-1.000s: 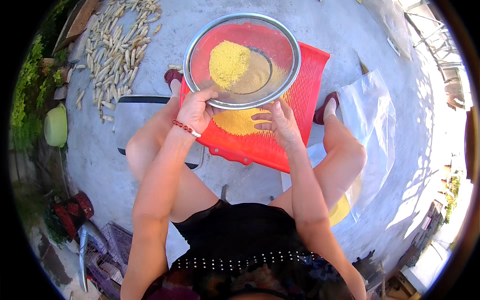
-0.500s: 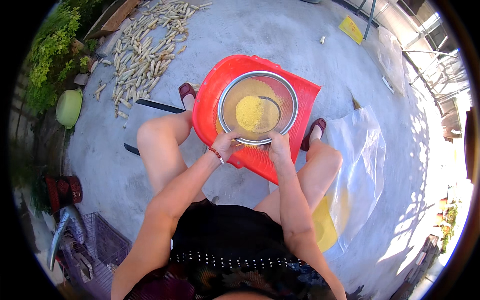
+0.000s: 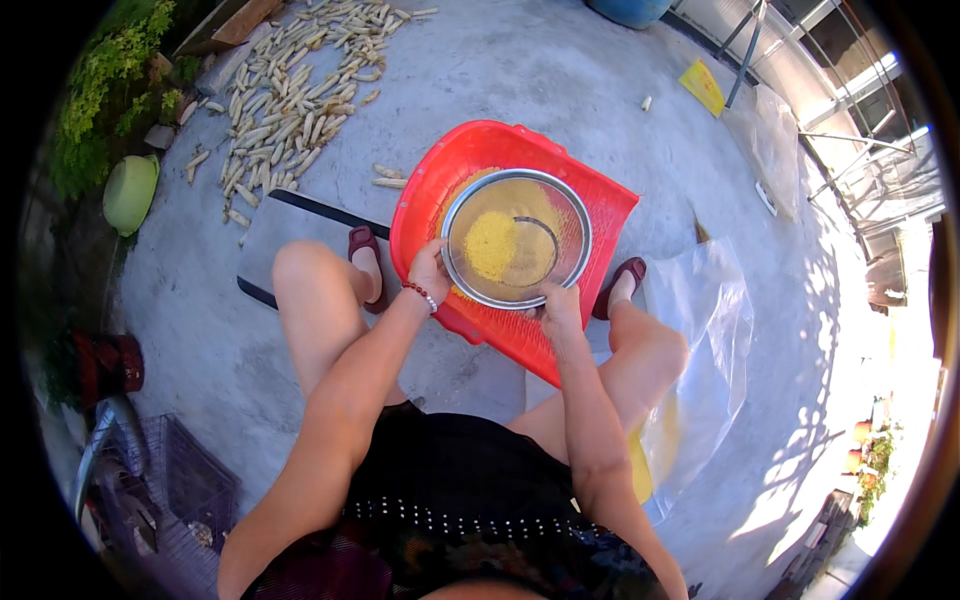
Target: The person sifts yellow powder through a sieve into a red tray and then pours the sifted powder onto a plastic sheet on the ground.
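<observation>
I hold a round metal-rimmed sieve over a red plastic scoop-shaped basket. A heap of yellow, coarse meal lies toward the left of its mesh. My left hand, with a beaded bracelet at the wrist, is closed at the sieve's left rim. At the lower right rim, my right hand grips with the thumb on top; its fingers are partly hidden below. More yellow material shows in the basket around the sieve's edge.
Bare corn cobs are strewn at the far left. A clear plastic bag lies by my right leg. The surroundings include a green basin, a wire cage, a blue tub and a yellow sheet.
My left hand has shifted up and outward along the sieve's rim, to its left side. The meal heap has moved slightly left within the view. My right hand stays at the lower right rim.
</observation>
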Motion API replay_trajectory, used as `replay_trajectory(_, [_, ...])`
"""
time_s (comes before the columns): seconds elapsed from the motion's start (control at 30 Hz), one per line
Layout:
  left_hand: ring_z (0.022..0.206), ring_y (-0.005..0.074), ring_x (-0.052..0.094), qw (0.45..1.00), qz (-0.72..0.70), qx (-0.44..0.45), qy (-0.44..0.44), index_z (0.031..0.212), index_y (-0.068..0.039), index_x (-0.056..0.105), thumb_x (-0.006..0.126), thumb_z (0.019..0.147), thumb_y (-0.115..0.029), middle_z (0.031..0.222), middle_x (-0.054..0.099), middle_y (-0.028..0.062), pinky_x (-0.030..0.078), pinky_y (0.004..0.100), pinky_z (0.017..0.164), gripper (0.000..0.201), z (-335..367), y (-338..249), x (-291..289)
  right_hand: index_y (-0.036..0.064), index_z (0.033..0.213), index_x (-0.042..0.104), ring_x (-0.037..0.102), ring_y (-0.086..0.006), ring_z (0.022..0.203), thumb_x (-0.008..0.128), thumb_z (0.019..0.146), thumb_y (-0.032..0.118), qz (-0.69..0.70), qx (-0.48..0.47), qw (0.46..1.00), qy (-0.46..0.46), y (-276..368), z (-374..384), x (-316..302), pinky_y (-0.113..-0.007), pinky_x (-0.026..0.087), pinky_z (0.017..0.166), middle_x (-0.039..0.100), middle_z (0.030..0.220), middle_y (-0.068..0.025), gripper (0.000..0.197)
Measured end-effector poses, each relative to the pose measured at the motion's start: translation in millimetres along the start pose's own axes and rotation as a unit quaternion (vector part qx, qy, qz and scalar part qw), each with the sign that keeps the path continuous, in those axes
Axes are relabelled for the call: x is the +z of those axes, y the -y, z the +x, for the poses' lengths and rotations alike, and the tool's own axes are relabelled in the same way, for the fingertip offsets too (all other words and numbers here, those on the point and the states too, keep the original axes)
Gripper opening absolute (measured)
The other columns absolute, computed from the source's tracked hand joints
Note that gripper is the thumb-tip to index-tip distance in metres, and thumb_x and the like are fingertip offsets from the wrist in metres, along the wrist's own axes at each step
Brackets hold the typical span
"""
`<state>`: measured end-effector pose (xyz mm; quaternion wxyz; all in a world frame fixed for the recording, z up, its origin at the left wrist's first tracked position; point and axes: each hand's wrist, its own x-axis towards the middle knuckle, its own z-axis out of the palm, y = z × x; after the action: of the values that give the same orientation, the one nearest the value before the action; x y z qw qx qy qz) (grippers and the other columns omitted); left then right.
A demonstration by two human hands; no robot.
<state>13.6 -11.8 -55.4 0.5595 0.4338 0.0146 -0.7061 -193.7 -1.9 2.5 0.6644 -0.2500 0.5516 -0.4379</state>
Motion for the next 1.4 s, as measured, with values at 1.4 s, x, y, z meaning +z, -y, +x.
replay_trajectory(1.4, [0.092,0.0245,0.057,0.999,-0.037,0.009,0.006,0.115,-0.006,0.046,0.046,0.082,-0.013,0.106,0.054,0.0121,0.047,0.039,0.078,0.034,18.1,-6.3,-7.0,-0.0076,0.088,0.049,0.05,-0.0181,0.041,0.041,0.069,-0.007,-0.085,0.077,0.993,0.023,18.4,17.0,11.7,-0.023,0.032,0.03,0.055,0.063,-0.0145,0.021])
